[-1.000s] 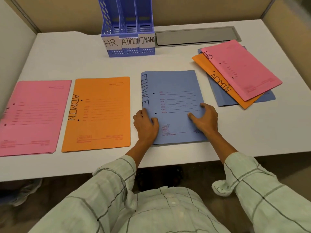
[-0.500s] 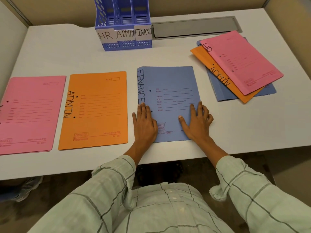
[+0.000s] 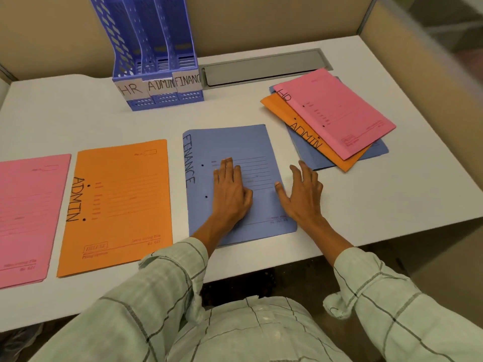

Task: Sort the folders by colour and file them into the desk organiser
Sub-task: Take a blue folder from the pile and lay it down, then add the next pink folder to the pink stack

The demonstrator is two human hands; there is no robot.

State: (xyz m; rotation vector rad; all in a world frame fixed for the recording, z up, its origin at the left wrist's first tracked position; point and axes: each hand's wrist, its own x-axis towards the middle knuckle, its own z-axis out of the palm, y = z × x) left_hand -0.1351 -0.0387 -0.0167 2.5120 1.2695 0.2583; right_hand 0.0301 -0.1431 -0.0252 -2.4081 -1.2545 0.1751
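A blue FINANCE folder [image 3: 230, 145] lies flat in the middle of the white desk [image 3: 392, 205]. My left hand [image 3: 231, 190] rests flat on it, fingers together. My right hand [image 3: 300, 194] lies spread on the desk at the folder's right edge, thumb touching it. An orange ADMIN folder [image 3: 120, 205] and a pink folder [image 3: 26, 218] lie flat to the left. At the right sits a loose pile: a pink HR folder [image 3: 337, 113] on an orange ADMIN folder [image 3: 292, 118] on a blue folder [image 3: 313, 158]. The blue desk organiser [image 3: 156, 61], labelled HR, ADMIN, FINANCE, stands at the back.
A grey cable flap [image 3: 264, 66] is set into the desk behind the pile. Beige partition walls [image 3: 418, 74] close in the back and the right side. The desk's front edge runs just under my forearms.
My left hand has slid up onto the middle of the blue FINANCE folder. My right hand has moved off the folder onto the desk at its right edge.
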